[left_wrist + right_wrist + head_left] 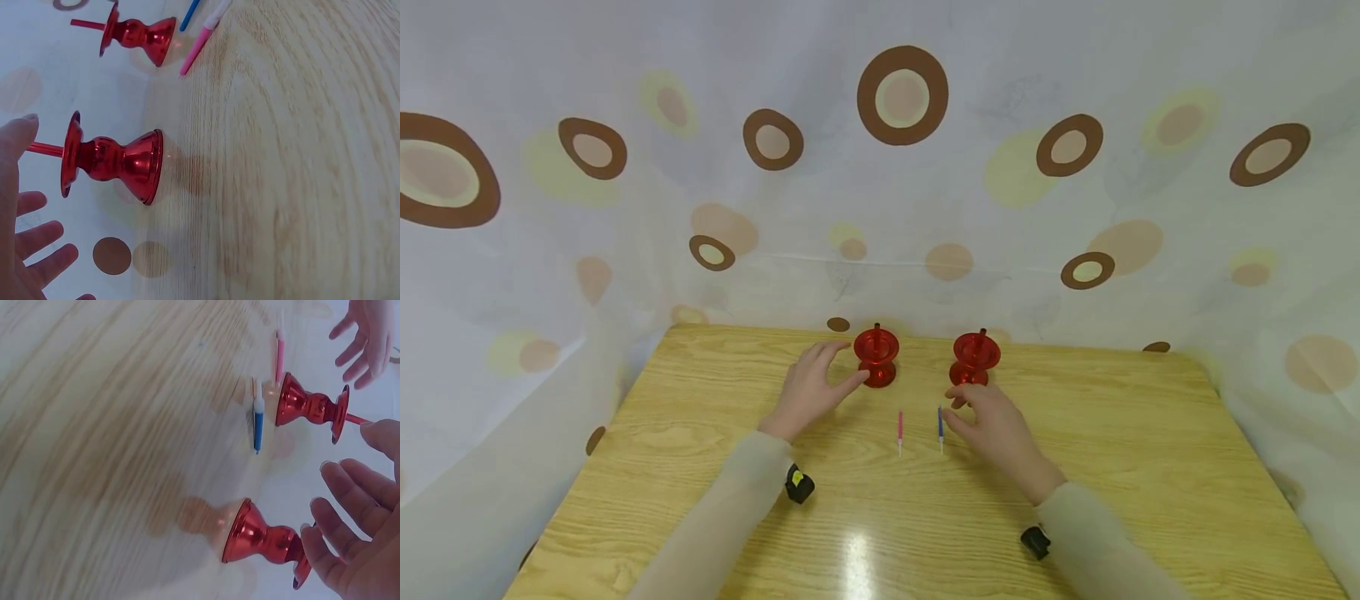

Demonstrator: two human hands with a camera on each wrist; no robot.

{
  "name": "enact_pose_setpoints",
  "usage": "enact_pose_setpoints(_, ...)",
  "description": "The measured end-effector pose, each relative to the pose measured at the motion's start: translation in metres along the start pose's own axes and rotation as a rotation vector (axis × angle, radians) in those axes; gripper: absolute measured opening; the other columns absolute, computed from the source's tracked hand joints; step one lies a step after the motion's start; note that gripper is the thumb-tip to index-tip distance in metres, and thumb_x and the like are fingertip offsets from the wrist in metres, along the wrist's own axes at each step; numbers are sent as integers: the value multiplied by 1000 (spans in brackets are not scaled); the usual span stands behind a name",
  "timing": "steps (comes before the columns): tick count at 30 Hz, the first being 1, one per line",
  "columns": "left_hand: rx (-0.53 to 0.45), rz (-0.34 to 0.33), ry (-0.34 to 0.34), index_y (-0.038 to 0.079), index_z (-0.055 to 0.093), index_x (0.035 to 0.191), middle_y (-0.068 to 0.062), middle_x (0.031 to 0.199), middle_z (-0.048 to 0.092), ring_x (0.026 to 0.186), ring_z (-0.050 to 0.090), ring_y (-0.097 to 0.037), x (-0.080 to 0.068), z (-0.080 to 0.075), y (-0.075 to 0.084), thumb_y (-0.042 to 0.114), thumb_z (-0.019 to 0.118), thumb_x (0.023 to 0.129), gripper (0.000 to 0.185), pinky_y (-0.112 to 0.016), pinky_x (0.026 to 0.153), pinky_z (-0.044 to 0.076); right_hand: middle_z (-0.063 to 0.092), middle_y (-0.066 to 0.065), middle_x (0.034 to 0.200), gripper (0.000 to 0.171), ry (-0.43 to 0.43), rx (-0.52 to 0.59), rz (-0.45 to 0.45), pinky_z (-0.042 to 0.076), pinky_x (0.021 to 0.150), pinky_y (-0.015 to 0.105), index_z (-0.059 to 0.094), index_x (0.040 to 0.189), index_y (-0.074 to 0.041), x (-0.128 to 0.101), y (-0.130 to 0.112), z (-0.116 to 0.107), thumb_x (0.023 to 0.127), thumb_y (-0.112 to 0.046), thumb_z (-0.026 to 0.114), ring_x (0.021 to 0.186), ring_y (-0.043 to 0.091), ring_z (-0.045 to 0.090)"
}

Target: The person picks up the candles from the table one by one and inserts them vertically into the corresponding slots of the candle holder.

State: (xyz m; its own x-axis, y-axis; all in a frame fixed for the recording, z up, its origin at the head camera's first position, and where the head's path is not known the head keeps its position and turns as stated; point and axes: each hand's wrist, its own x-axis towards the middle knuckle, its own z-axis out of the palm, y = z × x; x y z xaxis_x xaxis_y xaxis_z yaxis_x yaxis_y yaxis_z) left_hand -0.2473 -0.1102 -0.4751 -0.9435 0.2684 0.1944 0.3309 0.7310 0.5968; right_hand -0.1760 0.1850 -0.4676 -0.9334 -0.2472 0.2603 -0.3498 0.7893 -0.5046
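Neither grip holds anything: the left hand [811, 388] lies with relaxed, spread fingers just beside the left red candle holder [876, 357], and the right hand [992, 429] hovers loose-fingered just in front of the right red candle holder [975, 359]. Both holders stand upright near the far edge of the counter [1112, 467]. A pink candle [899, 428] and a blue candle [940, 425] lie between the hands, nearer the middle. To steady a holder well, I would take its narrow waist, not the wide dish, and keep clear of the upright spike.
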Motion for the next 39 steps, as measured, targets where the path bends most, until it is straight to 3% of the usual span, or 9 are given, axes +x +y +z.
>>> enact_pose_setpoints(16, -59, 6, -43, 18, 47, 156, -11, 160, 46, 146, 41, -38, 17, 11, 2, 57, 68, 96, 74, -64, 116, 35, 75, -2, 89, 21, -59, 40, 61, 48, 81, 40, 78, 109, -4, 14, -8, 26, 94, -20, 78, 83, 24, 58)
enact_pose_setpoints(21, -70, -2, -49, 17, 45, 157, -11, 160, 45, 147, 39, -37, 20, 14, 1, 54, 68, 97, 74, -61, 118, 34, 74, -2, 85, 19, -95, 68, 81, 47, 104, 52, 78, 107, -5, 16, -14, 34, 94, -19, 78, 74, 16, 62)
enact_pose_setpoints(23, -92, -4, -47, 16, 45, 157, -12, 160, 44, 148, 39, -37, 22, 16, 1, 53, 69, 98, 74, -60, 119, 34, 74, -2, 83, 17, -97, 66, 88, 48, 103, 51, 78, 104, -6, 17, -17, 39, 93, -19, 79, 76, 16, 62)
enact_pose_setpoints(27, -138, 0, -42, 16, 45, 157, -11, 160, 44, 149, 38, -36, 24, 20, 0, 52, 70, 98, 74, -58, 118, 35, 72, -5, 79, 14, -90, 51, 108, 47, 77, 39, 79, 99, -10, 16, -22, 48, 90, -21, 81, 79, 17, 56)
enact_pose_setpoints(39, -186, 8, -28, 18, 47, 157, -8, 160, 46, 150, 37, -33, 27, 27, -2, 49, 72, 97, 72, -55, 120, 34, 58, -9, 66, 15, -126, -60, 176, 40, 82, 44, 74, 90, -14, 18, -35, 61, 90, -27, 82, 84, 25, 53)
